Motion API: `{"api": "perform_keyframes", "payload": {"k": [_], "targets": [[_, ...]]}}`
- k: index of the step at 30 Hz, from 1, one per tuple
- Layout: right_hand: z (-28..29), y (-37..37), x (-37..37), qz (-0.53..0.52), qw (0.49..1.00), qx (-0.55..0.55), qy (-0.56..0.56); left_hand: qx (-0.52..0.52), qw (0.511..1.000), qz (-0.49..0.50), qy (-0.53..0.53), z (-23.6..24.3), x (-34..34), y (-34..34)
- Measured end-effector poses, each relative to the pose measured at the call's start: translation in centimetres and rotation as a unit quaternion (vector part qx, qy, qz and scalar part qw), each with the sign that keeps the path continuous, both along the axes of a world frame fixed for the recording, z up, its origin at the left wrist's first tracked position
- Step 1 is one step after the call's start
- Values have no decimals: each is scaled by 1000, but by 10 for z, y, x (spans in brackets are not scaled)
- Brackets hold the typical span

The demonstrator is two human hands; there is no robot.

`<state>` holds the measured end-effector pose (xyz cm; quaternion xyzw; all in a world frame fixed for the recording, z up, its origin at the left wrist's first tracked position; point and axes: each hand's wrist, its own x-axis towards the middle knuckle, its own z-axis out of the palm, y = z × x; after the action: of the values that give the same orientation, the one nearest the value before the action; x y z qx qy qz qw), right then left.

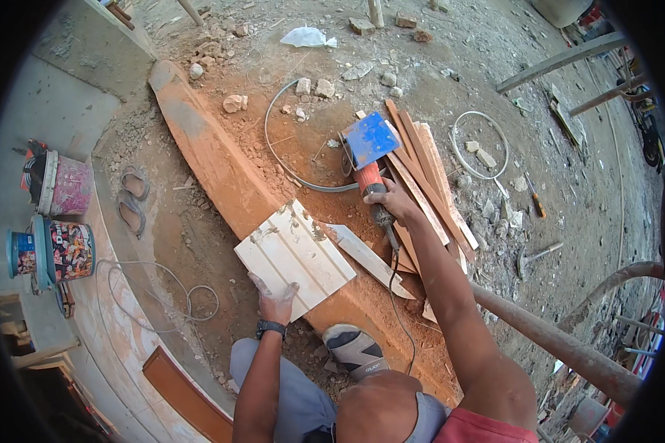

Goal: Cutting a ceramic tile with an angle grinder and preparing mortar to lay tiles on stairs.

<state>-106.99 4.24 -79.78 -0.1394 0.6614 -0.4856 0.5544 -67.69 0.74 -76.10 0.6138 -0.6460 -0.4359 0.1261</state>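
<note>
My right hand (388, 196) is closed on a red power cutter (366, 176) with a blue base plate (371, 139), a round blade at its side and a cord running down. My left hand (272, 295) grips the lower-left edge of a cream tile (295, 260) with grooves and mortar smears, which lies across a reddish, dusty beam (199, 140). My dusty shoe (347, 347) is on that beam, below the tile. A pale cut strip (369, 258) lies right of the tile, beside a pile of cut tile strips (428, 170).
Pails (70, 251) and sandals (133, 199) are at the left, near a looped cable (199, 310). A hammer (539, 251), screwdriver (537, 199) and white ring (480, 118) lie on the rubble-strewn ground at right. A long pole (554, 347) runs along the lower right.
</note>
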Motion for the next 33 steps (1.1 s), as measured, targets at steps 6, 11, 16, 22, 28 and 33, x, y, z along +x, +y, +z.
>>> {"api": "perform_keyframes", "payload": {"k": [6,11,16,22,28,33], "targets": [[3,2,10,72,969,107,210,-5,1000,2,-4,-8,1,-3],[0,15,-3,81,952,100,276,2,1000,0,-15,-3,-4,-1],[-4,17,1,-45,997,-33,-57,4,1000,3,-15,-1,2,-1],[-13,-25,-7,-26,993,-91,-77,-6,999,-17,-35,-5,5,-5],[-33,-43,-10,-29,984,-77,-160,-4,999,-11,-35,-5,3,2],[-39,-33,-9,-31,998,-19,-59,-27,999,-9,-25,-7,2,3]]}}
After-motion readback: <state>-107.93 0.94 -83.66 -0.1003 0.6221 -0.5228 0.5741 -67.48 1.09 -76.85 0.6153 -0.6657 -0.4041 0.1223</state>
